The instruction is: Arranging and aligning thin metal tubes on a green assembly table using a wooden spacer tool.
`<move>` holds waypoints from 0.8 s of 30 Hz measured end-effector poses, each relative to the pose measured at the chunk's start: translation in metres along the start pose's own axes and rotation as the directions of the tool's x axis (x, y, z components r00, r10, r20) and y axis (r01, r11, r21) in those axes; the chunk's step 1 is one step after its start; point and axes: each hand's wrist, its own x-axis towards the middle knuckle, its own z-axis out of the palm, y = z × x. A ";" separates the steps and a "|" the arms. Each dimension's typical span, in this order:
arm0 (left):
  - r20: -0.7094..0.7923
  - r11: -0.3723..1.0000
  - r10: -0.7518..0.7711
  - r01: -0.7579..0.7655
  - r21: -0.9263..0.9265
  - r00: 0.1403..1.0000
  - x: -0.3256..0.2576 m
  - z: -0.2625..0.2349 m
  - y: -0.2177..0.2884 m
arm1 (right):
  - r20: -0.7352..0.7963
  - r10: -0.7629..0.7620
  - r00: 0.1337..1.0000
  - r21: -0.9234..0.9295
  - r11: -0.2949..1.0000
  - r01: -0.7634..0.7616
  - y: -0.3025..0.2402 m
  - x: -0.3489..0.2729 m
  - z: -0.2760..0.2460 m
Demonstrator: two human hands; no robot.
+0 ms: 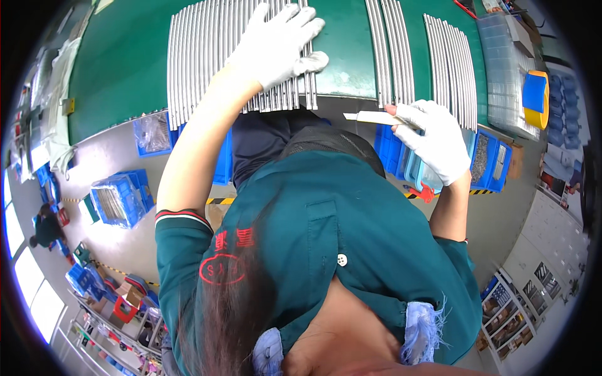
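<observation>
My left hand [279,47], in a white glove, lies with its fingers spread over a wide row of slim metal rods [200,59]. Part of that row is hidden under the hand. My right hand [439,141], gloved in white with a bare thumb or fingertip showing, is closed around a pale-handled utility knife [376,118]. The blade points left, just off the near edge of the green table [345,56]. Just beyond the knife lies a narrower group of metal rods [392,53], and a third group of rods [451,72] sits farther right.
Clear plastic boxes [501,69] and a blue-and-yellow tape roll [536,100] stand at the table's right end. Below the near edge are blue bins [495,163], one holding small metal parts. A blue crate [122,197] with wrapped contents rests on the floor at left.
</observation>
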 end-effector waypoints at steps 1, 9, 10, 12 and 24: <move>-0.069 0.995 0.011 -0.018 -0.102 0.998 0.002 -0.001 0.002 | -0.013 -0.003 1.000 0.009 1.000 0.003 0.000 0.000 0.001; 0.026 0.963 0.045 -0.036 -0.267 0.999 0.012 -0.023 0.007 | -0.024 -0.112 0.993 -0.067 0.992 0.110 0.004 0.001 0.003; -0.021 0.956 0.060 -0.063 -0.287 0.998 0.012 -0.021 0.008 | -0.037 -0.134 0.990 -0.076 0.988 0.131 0.004 0.002 0.005; -0.003 0.955 0.055 -0.053 -0.292 0.998 0.013 -0.020 0.009 | -0.048 -0.154 0.987 -0.084 0.985 0.150 0.005 0.001 0.005; 0.070 0.959 0.018 0.003 -0.284 0.997 0.010 -0.026 0.005 | -0.035 -0.103 0.994 -0.055 0.993 0.101 0.001 0.004 0.008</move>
